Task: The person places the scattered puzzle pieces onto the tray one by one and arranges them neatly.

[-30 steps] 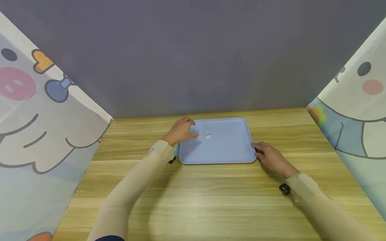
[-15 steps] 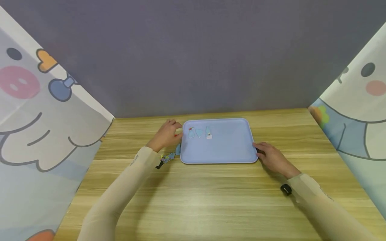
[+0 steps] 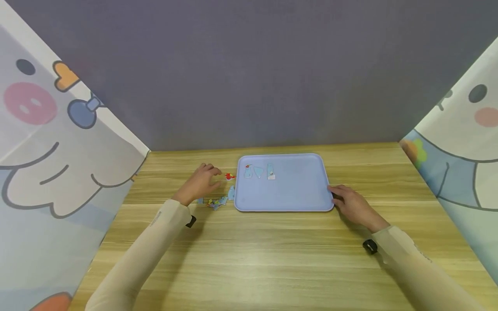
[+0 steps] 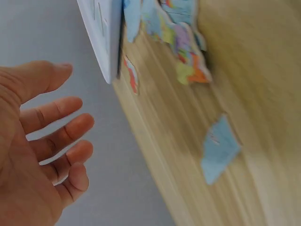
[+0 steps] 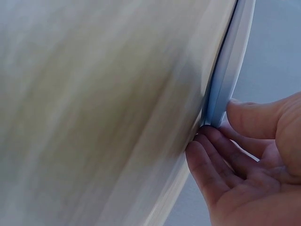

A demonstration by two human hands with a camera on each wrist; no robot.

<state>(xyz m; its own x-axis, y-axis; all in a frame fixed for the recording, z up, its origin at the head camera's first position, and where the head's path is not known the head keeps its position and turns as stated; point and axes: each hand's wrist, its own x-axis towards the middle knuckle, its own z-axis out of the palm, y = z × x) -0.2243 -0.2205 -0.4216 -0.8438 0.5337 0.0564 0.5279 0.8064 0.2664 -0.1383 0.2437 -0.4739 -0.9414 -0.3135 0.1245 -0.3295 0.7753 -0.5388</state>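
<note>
My left hand (image 3: 198, 183) hovers over the table left of the tray, fingers spread and holding nothing; in the left wrist view its palm and loosely bent fingers show. Just right of its fingertips lies a small red puzzle piece (image 3: 230, 176), beside the tray's left rim. A pale blue piece (image 3: 231, 192) sits below that, and several colourful pieces (image 4: 186, 52) are bunched together nearby. Another blue piece (image 4: 220, 149) lies apart, partly behind the left hand in the head view. My right hand (image 3: 352, 205) pinches the right rim of the light blue tray (image 3: 288, 210), thumb on top, fingers at its underside.
Within the tray, near its upper left, are a pale piece with a red tip (image 3: 248, 172), a light blue triangular piece (image 3: 258, 172) and a tall blue-and-white piece (image 3: 271, 172). A grey wall (image 3: 249, 77) rises behind the wooden table (image 3: 272, 259). Printed cartoon panels flank both sides.
My left hand has moved left from above the tray to over the table, uncovering pieces in the tray and the red piece beside it. My right hand stays at the tray's rim.
</note>
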